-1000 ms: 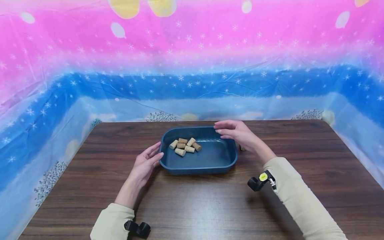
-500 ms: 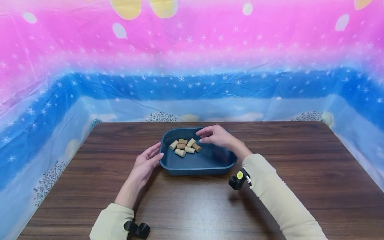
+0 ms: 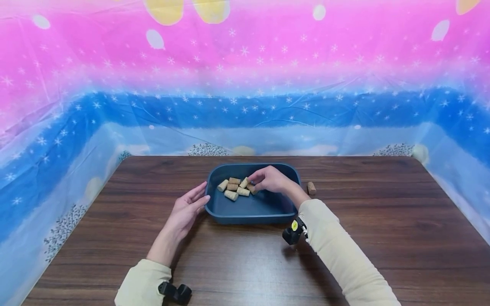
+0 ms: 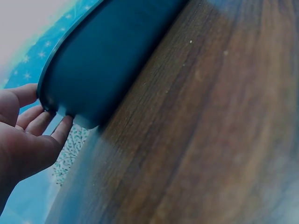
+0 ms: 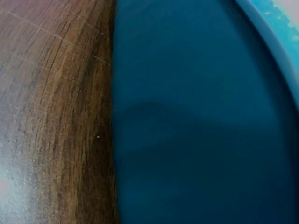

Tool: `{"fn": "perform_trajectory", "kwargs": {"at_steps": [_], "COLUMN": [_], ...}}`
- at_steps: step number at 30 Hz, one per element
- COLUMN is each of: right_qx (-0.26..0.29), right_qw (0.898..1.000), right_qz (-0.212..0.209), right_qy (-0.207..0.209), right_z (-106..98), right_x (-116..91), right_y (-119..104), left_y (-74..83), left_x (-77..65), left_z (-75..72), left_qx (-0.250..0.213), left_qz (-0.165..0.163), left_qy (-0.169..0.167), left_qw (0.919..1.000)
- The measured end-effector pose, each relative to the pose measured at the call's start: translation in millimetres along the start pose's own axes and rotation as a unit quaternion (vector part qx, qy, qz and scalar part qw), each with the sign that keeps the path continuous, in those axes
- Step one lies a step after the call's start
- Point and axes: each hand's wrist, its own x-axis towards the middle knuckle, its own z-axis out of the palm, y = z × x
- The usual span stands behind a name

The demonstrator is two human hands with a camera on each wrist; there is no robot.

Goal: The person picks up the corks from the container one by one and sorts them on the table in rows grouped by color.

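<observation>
A dark blue-green rectangular basin [image 3: 249,219] stands on the table with several wine corks [image 3: 231,195] gathered in its left half. At its left end my left hand [image 3: 186,211] rests its extended fingertips against the outer wall. The left wrist view shows that hand [image 4: 30,135] with its fingers [image 4: 63,130] touching the wall [image 4: 107,60]. My right hand [image 3: 272,179] reaches over the basin, thumb and forefinger around a brown cork [image 3: 251,188] at the right of the group. From the right wrist only the basin's side [image 5: 196,93] shows; the hand is out of that view.
A single cork [image 3: 311,188] stands on the wooden table [image 3: 245,263], just right of the basin. A patterned pink and blue cloth [image 3: 245,106] hangs behind the table and along both sides. Small black cameras [image 3: 175,292] sit on both wrists.
My right hand has moved left and down from the basin's right rim to the corks, its fingers closing in. The cork outside the basin has come into full view. The left hand stays put.
</observation>
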Motion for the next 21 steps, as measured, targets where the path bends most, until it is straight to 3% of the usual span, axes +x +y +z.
{"fn": "perform_trajectory", "kwargs": {"at_steps": [10,16,21], "right_qx": [0.022,-0.002,-0.026], "right_qw": [0.999,0.999,0.998], "right_qz": [0.029,0.042,0.026], "right_qy": [-0.002,-0.025,-0.044], "right_z": [4.7,4.7,5.8], "right_x": [2.1,3.1,2.4], "right_y": [4.2,4.7,4.7], "left_y": [-1.8,-2.1,-1.5], "left_x": [1.3,1.9,1.2], "left_z": [-2.4,-2.4,-2.5], "left_qx": [0.004,-0.002,-0.005], "left_qz": [-0.005,-0.007,-0.006], "left_qy": [-0.004,-0.003,-0.002], "left_qw": [1.0000,1.0000,1.0000]}}
